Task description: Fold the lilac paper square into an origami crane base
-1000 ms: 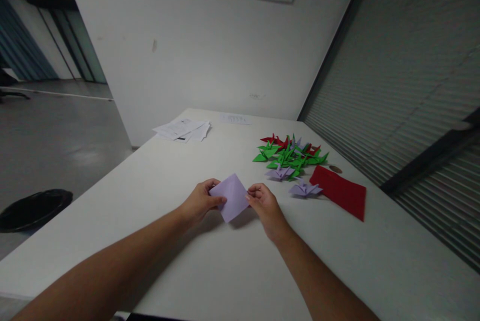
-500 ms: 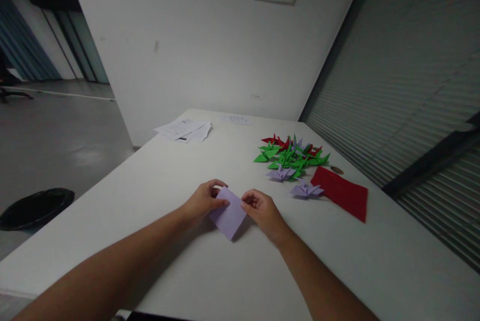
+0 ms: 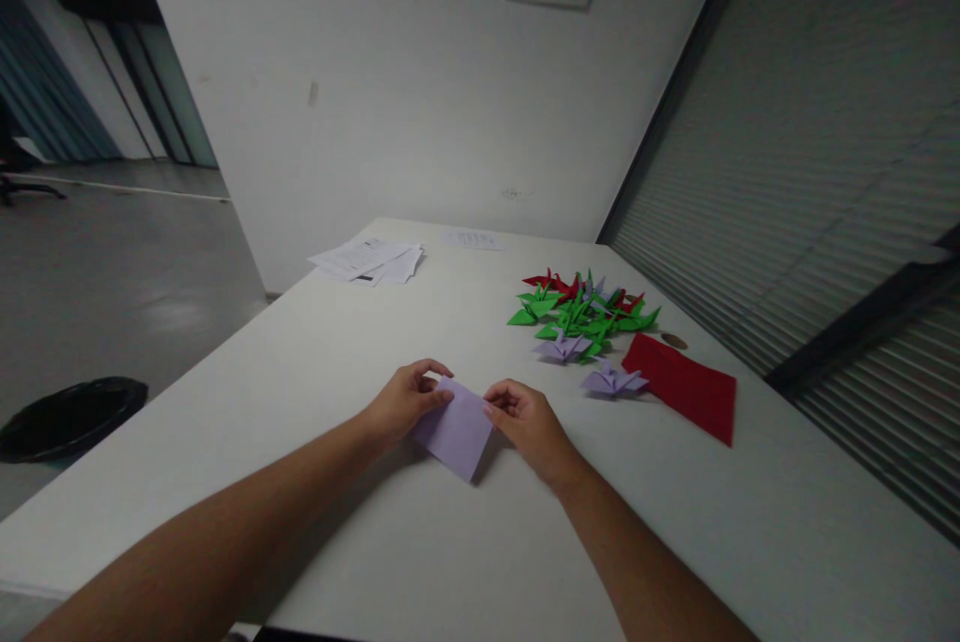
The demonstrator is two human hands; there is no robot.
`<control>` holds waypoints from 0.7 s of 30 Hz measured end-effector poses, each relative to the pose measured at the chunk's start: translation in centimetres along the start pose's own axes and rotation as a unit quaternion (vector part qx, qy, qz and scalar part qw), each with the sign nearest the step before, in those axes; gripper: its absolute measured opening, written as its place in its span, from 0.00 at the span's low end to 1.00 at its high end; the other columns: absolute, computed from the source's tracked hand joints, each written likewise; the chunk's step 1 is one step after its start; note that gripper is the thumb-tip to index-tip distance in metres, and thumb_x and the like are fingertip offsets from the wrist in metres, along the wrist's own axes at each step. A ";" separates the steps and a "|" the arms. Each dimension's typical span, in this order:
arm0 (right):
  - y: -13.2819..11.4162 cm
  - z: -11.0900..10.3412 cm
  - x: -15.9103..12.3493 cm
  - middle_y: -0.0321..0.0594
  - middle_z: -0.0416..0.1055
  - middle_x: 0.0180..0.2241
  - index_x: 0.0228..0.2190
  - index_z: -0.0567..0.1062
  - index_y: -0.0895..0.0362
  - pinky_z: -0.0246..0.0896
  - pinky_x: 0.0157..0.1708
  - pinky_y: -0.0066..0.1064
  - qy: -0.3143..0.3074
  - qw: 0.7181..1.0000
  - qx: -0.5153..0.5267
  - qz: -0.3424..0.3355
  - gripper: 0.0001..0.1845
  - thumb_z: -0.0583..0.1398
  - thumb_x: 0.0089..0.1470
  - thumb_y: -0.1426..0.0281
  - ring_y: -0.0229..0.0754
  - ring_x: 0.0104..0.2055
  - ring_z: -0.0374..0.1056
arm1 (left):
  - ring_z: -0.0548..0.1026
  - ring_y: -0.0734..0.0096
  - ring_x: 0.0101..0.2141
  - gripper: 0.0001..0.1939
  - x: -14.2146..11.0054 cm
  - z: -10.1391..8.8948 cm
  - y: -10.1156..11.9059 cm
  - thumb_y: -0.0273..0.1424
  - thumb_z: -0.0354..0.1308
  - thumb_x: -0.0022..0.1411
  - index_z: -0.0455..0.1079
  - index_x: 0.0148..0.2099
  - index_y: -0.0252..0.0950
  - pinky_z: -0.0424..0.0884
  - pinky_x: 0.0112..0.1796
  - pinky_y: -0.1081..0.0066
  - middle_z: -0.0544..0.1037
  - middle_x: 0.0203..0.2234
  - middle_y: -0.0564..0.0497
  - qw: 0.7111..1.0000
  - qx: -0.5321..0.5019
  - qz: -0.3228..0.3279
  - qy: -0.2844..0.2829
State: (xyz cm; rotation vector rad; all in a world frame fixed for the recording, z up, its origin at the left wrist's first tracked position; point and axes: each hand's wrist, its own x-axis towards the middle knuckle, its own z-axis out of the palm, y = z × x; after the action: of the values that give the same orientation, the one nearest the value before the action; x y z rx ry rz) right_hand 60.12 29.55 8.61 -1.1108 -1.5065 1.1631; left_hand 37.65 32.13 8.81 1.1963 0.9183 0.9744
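Note:
A folded lilac paper point(image 3: 459, 430) lies low over the white table point(image 3: 420, 542) in front of me. My left hand point(image 3: 401, 402) pinches its left corner with thumb and fingers closed. My right hand point(image 3: 525, 420) pinches its right corner the same way. The paper hangs between the two hands, its lower point close to or touching the tabletop.
A heap of green, red and lilac folded paper cranes point(image 3: 581, 307) sits to the right, with two lilac cranes point(image 3: 611, 380) nearer me. A stack of red paper squares point(image 3: 682, 385) lies beside them. White printed sheets point(image 3: 367, 259) lie at the far edge. A black bin point(image 3: 67, 414) stands on the floor at left.
The lilac paper was held up as a diamond; both hands have brought it down toward the table and tilted it flatter.

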 end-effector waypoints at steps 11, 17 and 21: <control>-0.7 -0.3 -0.5 0.37 0.75 0.32 0.38 0.79 0.56 0.62 0.30 0.30 -0.008 0.985 -0.169 -0.038 0.14 0.69 0.46 0.69 0.39 0.29 0.66 | 0.71 0.73 0.26 0.20 0.3 -0.1 -0.3 0.39 0.73 0.46 0.73 0.38 0.35 0.62 0.27 0.74 0.76 0.29 0.52 0.997 0.071 0.024 0.025; -0.8 -0.3 -0.4 0.40 0.75 0.37 0.38 0.80 0.55 0.64 0.32 0.31 0.004 0.974 -0.215 -0.067 0.15 0.69 0.44 0.73 0.40 0.31 0.67 | 0.70 0.75 0.25 0.19 0.4 -0.2 -0.6 0.34 0.72 0.45 0.72 0.40 0.36 0.61 0.27 0.75 0.74 0.28 0.55 0.997 0.073 0.026 0.023; -0.8 -0.2 -0.5 0.35 0.74 0.30 0.38 0.80 0.55 0.59 0.27 0.30 0.010 0.976 -0.214 -0.030 0.14 0.68 0.45 0.72 0.37 0.26 0.62 | 0.70 0.75 0.25 0.18 0.4 -0.2 -0.6 0.34 0.72 0.45 0.72 0.38 0.36 0.61 0.27 0.75 0.74 0.27 0.55 0.996 0.076 0.027 0.025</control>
State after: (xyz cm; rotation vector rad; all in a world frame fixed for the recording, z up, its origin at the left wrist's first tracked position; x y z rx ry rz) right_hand 60.33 29.03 9.37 -1.3425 -1.8144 0.7997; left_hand 37.66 32.51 8.16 1.3356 1.0199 0.9949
